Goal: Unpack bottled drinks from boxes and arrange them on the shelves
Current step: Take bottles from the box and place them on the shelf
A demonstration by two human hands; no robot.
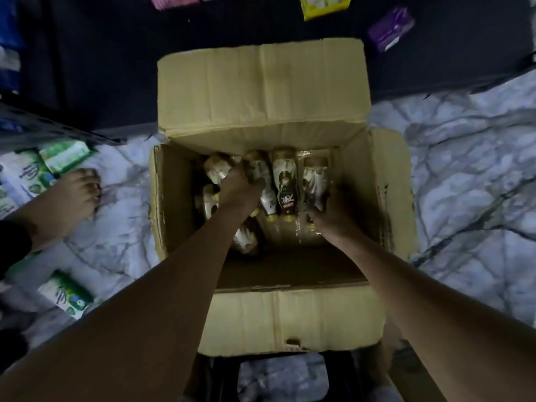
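Observation:
An open cardboard box (261,91) stands on the floor below me with several bottled drinks lying inside. Both my arms reach down into it. My left hand (239,185) grips a bottle (255,166) near the box's middle. My right hand (330,211) curls round the lower end of a bottle (314,177) at the right of a plastic-wrapped row; a dark-labelled bottle (285,184) lies between the two. More bottles (216,168) lie loose at the left, partly hidden under my left arm.
The box sits on marble-patterned floor (464,169). A bare foot (77,195) stands left of it among green and white packets (65,153). A dark shelf base (101,53) runs behind, with yellow (324,4) and purple (390,27) packets. A dark stool (278,372) is under the near flap.

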